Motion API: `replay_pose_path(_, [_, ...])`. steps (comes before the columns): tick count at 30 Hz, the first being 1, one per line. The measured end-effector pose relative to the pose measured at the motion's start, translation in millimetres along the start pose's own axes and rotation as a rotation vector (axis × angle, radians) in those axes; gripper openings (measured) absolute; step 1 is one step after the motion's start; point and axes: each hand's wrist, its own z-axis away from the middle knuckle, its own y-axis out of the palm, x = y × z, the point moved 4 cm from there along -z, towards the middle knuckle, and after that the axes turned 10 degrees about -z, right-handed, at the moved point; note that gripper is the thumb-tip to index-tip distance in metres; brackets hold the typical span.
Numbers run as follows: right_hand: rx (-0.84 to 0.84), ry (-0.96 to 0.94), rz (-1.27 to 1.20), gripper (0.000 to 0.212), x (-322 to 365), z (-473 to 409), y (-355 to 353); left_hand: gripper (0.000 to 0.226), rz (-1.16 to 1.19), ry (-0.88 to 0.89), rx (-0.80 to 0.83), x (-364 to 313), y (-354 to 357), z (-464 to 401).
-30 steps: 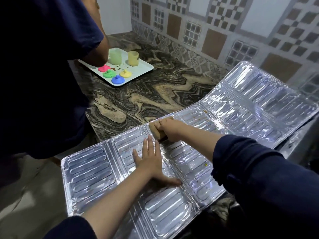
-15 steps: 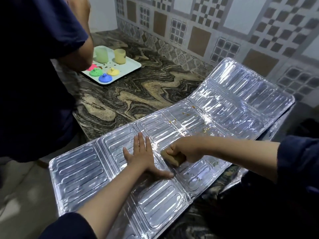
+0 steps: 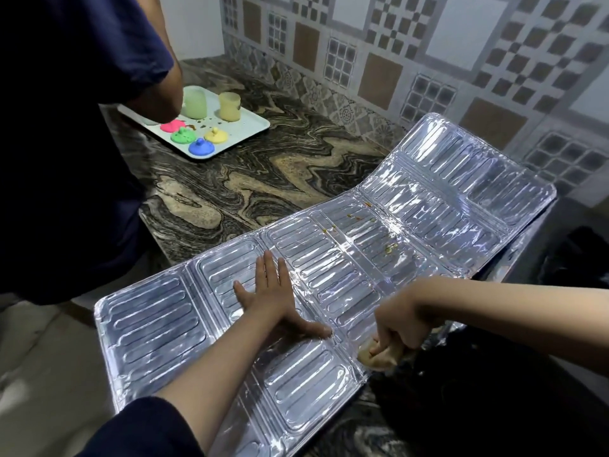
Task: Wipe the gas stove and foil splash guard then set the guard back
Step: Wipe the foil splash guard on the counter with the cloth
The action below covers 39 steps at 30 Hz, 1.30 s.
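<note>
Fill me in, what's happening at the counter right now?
A person is wiping the foil splash guard, laid flat across the marble counter. The left hand presses flat on it, while the right hand grips a beige cloth at its near edge. Food specks remain further up. A second person stands by a tray of coloured lids.

Open countertop (image 3: 263, 179) lies between the tray (image 3: 250, 127) and foil guard (image 3: 428, 206); a bystander (image 3: 66, 127) blocks the left.
</note>
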Motion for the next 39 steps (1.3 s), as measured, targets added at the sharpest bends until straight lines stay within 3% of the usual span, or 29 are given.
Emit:
replay_pose_path(5, [0.099, 0.030, -0.050, 0.032, 1.8, 4.2, 3.0, 0.169, 0.007, 0.006, 0.013, 0.2, 0.5, 0.4])
replay_pose_path(8, [0.054, 0.048, -0.052, 0.030, -4.1, 16.9, -15.9, 0.168, -0.005, 0.010, 0.018, 0.6, -1.1, 1.6])
replay_pose_path(17, [-0.435, -0.012, -0.190, 0.041, -15.1, 44.2, -113.6, 0.171, -0.011, 0.016, 0.030, 11.0, 5.4, 7.3])
replay_pose_path(25, [-0.929, -0.044, 0.046, 0.062, 8.0, -24.0, -172.2, 0.171, -0.047, -0.041, 0.051, 48.8, 23.3, 25.8])
replay_pose_path(30, [-0.762, -0.026, 0.163, 0.061, 30.3, -80.4, -156.3, 0.169, -0.037, -0.049, 0.051, 57.7, 24.3, 30.9])
replay_pose_path(33, [-0.744, -0.003, 0.218, 0.063, 36.6, -85.1, -157.2, 0.168, -0.069, -0.029, 0.004, 56.3, 19.5, 28.9])
replay_pose_path(39, [-0.631, 0.070, 0.233, 0.088, 37.1, -86.0, -160.7, 0.160, -0.054, 0.052, -0.112, 40.3, 4.6, 15.1])
